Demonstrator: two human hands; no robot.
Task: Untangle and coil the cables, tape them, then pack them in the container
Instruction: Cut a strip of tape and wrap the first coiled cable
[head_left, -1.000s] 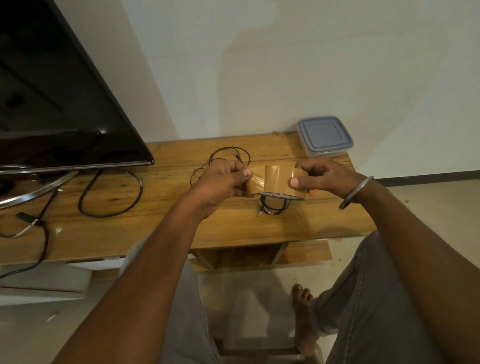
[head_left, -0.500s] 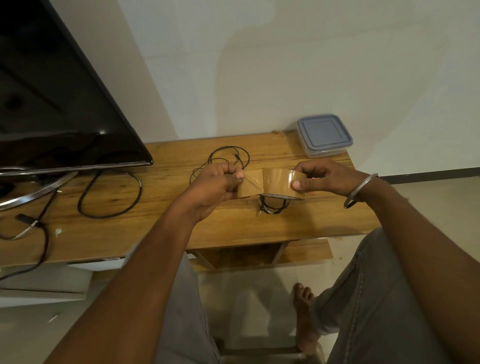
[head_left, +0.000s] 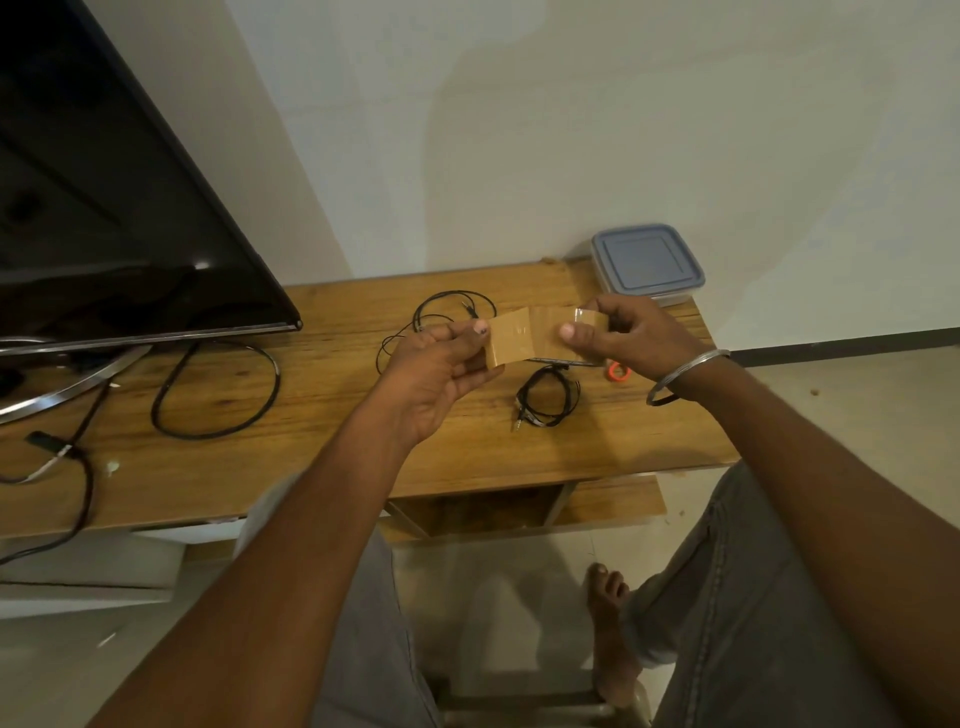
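1. Nearest, one bare foot (head_left: 608, 618) stood on the floor between grey-trousered knees. The rest of the person was cut off by the frame.
2. On the bench (head_left: 322, 457), one small coiled cable (head_left: 545, 402) lay just near of the hands. Whether any tape bound it could not be made out.
3. Above it, the left grip (head_left: 441, 364) pinched the free end of the brown strip (head_left: 519, 338) between thumb and curled fingers.
4. The right grip (head_left: 631, 338), with one metal bangle (head_left: 680, 376) on its wrist, was curled round the single tape roll (head_left: 584, 322). Its thumb pressed on the outer face, and the hand hid most of the roll.
5. The strip was longer than half a second before, and the two grips stood further apart.
6. One small orange ring (head_left: 618, 372) lay right of the coil, partly behind the right wrist. More of it showed than earlier.
7. Farther off, a second thin cable, the loose cable (head_left: 441, 312), sprawled in loops, partly hidden behind the left grip.
8. To the left lay one thick black loop (head_left: 218, 389). Left of it, one lead (head_left: 52, 447) ran off the left edge, and whether the two joined could not be told.
9. At the far right corner sat the one container (head_left: 647, 262), lid on. At far left stood one television (head_left: 104, 208), cropped by the frame.
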